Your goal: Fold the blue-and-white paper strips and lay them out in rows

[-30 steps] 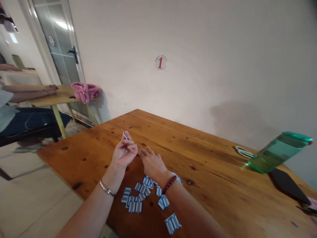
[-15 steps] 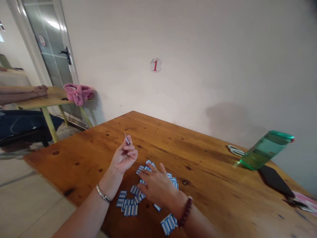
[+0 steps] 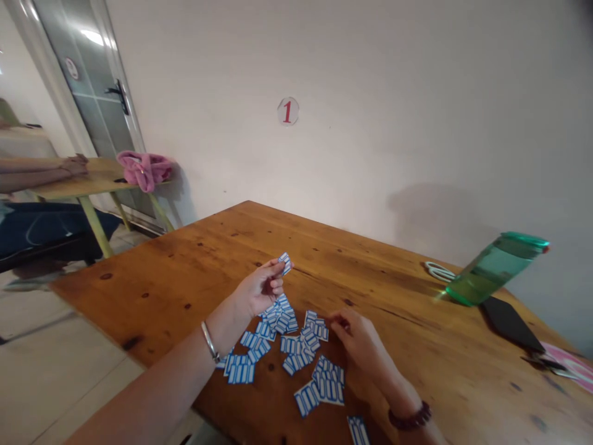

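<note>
Currently I'm pinching one small blue-and-white card between the thumb and fingers of the left hand, clear of the wooden table. My right hand is hanging just beside a cluster, its fingers bent inward; on my feed I can't tell whether they're gripping anything.

Below and between both hands, the loose cards are lying in overlapping groups, with a separate piece sitting apart near the bottom edge. As for progress, I'm judging that only a single card is being handled; the others are waiting at odd angles, and no squared stack is showing.

Farther out, a green bottle and a dark flat object are occupying the right side, while another person's hands are resting on a neighbouring table.
</note>
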{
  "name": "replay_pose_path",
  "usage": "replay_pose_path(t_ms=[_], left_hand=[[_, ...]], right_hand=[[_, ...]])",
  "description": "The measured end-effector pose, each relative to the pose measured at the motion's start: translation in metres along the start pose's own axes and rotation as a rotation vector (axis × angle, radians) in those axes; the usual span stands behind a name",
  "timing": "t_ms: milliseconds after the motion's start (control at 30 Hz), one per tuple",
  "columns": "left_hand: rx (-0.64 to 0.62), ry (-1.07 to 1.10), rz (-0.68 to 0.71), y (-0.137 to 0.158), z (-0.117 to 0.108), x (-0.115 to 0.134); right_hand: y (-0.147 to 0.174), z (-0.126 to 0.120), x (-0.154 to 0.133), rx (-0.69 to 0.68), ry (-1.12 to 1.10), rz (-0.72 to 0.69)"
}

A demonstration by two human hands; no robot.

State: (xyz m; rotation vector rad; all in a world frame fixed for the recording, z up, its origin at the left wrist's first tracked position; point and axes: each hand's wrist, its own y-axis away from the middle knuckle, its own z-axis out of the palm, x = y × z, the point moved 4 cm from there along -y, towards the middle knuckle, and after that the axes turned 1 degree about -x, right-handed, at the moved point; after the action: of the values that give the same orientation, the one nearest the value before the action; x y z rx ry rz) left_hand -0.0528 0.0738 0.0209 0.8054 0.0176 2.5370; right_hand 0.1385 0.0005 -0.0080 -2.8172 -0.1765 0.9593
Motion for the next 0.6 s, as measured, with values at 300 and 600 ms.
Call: replay_pose_path(t_ms=[300,600], left_hand=[[0.086,-0.063,0.034,-0.01,0.016,-0.019],[0.134,0.164,0.044,-0.002,-0.016,-0.003]], right_hand=[[0.002,0.011,-0.014,-0.041,0.186,-0.075],[0.003,0.007,-0.026,-0.048,0.173,-0.086]])
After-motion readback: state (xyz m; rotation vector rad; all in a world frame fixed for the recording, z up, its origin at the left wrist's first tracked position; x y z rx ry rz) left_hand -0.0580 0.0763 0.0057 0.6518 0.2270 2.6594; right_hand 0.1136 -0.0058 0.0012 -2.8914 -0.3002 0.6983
